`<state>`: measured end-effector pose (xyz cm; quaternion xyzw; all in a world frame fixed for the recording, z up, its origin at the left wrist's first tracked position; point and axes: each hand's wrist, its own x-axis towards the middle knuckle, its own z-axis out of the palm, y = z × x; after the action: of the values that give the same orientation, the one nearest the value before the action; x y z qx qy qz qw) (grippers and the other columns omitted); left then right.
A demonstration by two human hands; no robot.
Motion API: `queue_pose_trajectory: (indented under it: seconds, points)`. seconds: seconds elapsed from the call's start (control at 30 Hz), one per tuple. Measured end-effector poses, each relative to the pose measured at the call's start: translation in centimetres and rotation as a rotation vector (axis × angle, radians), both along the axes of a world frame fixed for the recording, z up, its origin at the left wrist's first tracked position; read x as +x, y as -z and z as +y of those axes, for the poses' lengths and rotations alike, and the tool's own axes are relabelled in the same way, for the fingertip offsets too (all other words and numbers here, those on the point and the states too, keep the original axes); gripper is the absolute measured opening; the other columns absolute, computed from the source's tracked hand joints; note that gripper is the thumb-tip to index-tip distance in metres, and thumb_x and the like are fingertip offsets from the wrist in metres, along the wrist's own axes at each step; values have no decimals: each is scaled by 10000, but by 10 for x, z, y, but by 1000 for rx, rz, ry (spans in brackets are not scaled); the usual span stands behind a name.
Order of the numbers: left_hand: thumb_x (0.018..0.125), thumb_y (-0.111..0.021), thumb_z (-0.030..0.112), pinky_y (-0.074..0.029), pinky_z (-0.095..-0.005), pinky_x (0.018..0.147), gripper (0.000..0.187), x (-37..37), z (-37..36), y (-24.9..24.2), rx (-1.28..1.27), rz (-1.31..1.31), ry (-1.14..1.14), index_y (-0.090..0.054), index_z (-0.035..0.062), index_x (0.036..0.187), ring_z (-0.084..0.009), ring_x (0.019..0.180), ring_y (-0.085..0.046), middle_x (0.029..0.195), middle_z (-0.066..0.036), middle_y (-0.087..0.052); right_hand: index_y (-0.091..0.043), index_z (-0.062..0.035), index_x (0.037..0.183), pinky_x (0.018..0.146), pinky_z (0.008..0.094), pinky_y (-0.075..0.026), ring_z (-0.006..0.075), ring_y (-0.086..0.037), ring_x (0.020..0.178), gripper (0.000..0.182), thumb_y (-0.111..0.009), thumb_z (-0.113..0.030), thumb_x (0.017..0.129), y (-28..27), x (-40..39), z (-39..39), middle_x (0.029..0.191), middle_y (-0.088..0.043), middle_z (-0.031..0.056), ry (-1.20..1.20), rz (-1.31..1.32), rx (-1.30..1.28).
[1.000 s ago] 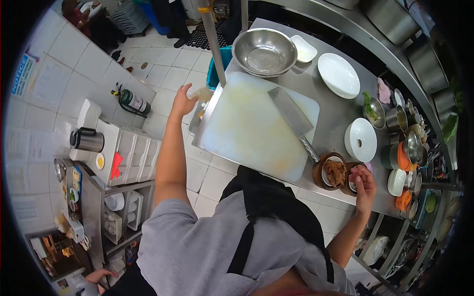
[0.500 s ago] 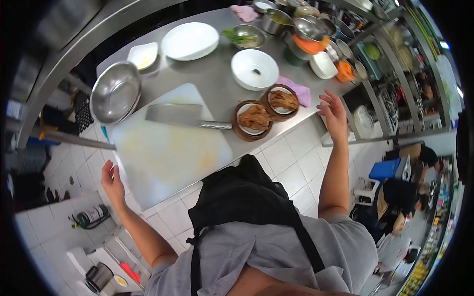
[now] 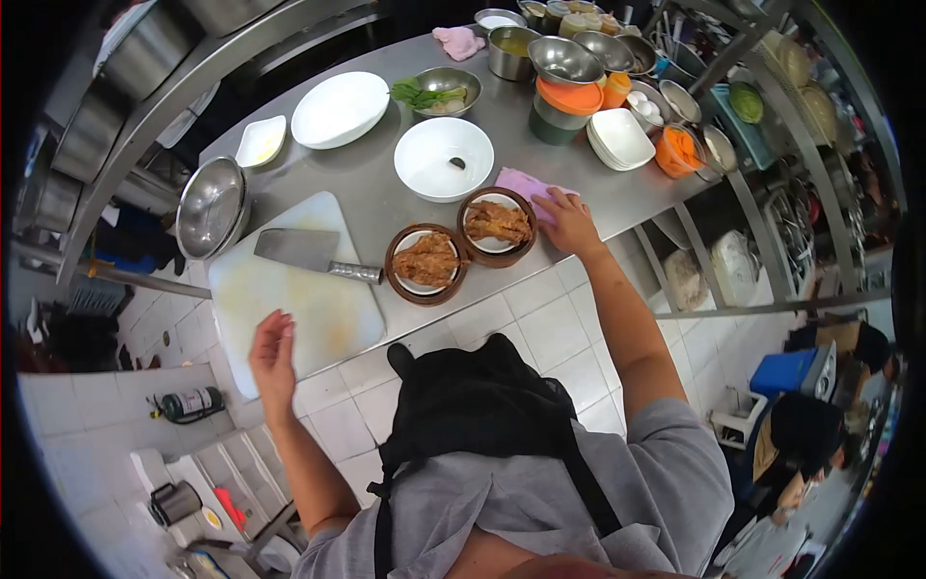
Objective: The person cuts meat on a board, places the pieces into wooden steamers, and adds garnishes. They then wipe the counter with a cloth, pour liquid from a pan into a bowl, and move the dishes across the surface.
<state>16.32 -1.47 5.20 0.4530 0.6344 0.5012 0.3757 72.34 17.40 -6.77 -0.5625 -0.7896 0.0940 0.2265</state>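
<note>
My right hand [image 3: 571, 224] is on a pink-purple cloth [image 3: 521, 183] at the table's near edge, its fingers closing over the cloth's right end. Left of the cloth stand two round bamboo steamers, a right one [image 3: 466, 243] and a left one [image 3: 394, 280], each with a white dish of brown braised food, perhaps chicken feet. My left hand [image 3: 273, 352] hangs empty, fingers loosely apart, over the near left part of the white cutting board [image 3: 289, 299]. A cleaver [image 3: 299, 249] lies across the board, its metal handle [image 3: 357, 272] towards the steamers.
Behind the steamers is a white bowl [image 3: 424, 159] with a small dark item. A steel bowl [image 3: 198, 217] sits beside the board. Farther back are an oval white dish [image 3: 338, 111], a bowl of greens [image 3: 468, 82] and an orange-lidded tub [image 3: 559, 121]. A metal rack [image 3: 762, 309] borders the right.
My right hand has come down from the air onto the pink-purple cloth. My left hand has moved inward over the board. The camera view has shifted.
</note>
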Motion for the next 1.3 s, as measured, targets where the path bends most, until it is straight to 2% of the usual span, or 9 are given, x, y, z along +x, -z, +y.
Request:
queue_pose_trajectory:
  seconds: [0.1, 0.4, 0.63, 0.77, 0.87, 0.93, 1.03, 1.17, 1.3]
  points:
    - [995, -648, 33, -510, -291, 987, 327, 73, -4, 9, -16, 21, 86, -615, 5, 1319, -147, 1109, -646, 1189, -84, -696, -676, -163, 1254, 946, 489, -498, 378, -621, 1094, 381, -707, -125, 876, -13, 0, -5, 1163, -663, 124, 102, -76, 21]
    - [877, -761, 99, -503, -399, 1008, 359, 260, 17, -12, 162, 419, 385, -672, 48, 1221, -336, 1175, -631, 1241, -156, -672, -643, -91, 1212, 887, 500, -532, 455, -644, 1031, 319, -685, -162, 904, -6, 19, -39, 1116, -656, 220, 348, 433, -103]
    - [901, -758, 218, -530, -417, 965, 465, 351, 32, 67, 72, 488, 819, -621, 87, 1325, -390, 1168, -635, 1302, -163, -656, -609, -73, 1223, 908, 529, -517, 495, -620, 1060, 297, -649, -169, 944, 7, 13, -5, 1175, -621, 248, 324, 478, -70]
    - [908, -745, 261, -534, -439, 968, 589, 366, 50, 104, 227, 580, 718, -534, 84, 1429, -384, 1157, -652, 1305, -208, -645, -605, -73, 1223, 923, 528, -506, 483, -608, 1066, 298, -637, -107, 928, -18, 8, -12, 1161, -603, 239, 260, 462, -81]
    - [904, -727, 286, -462, -471, 1076, 674, 367, 63, 91, -156, 404, 692, -468, 50, 1479, -433, 1292, -555, 1399, -262, -584, -602, -68, 1227, 927, 517, -497, 455, -600, 1057, 329, -619, -31, 901, -22, 20, -2, 1146, -587, 224, 81, 410, 100]
    - [906, -744, 280, -539, -444, 965, 674, 371, 63, 99, -90, 500, 673, -469, 47, 1475, -361, 1111, -680, 1303, -249, -633, -605, -54, 1228, 917, 498, -493, 436, -585, 1049, 369, -607, 23, 867, -28, 31, 9, 1119, -580, 213, 163, 252, 307]
    - [906, -740, 264, -545, -449, 950, 665, 374, 65, 97, -100, 467, 676, -470, 49, 1474, -373, 1108, -678, 1307, -232, -636, -606, -18, 1206, 906, 449, -501, 369, -622, 1035, 302, -601, 6, 905, -42, 63, 27, 1092, -609, 190, 181, 188, 395]
    - [895, -744, 253, -513, -449, 1003, 673, 384, 62, 72, 107, 378, 693, -471, 43, 1473, -404, 1093, -667, 1302, -220, -640, -586, -13, 1215, 882, 367, -537, 220, -674, 1009, 236, -592, -121, 1005, -62, 94, 18, 1112, -689, 91, 159, 1203, -339]
    - [859, -721, 156, -446, -461, 1096, 695, 409, 76, 19, 481, 447, 523, -443, 33, 1484, -405, 1092, -662, 1323, -247, -617, -524, -67, 1322, 1031, 372, -486, 226, -615, 1171, 310, -516, -200, 1042, -92, 77, -63, 1264, -623, 117, -111, 1708, -661]
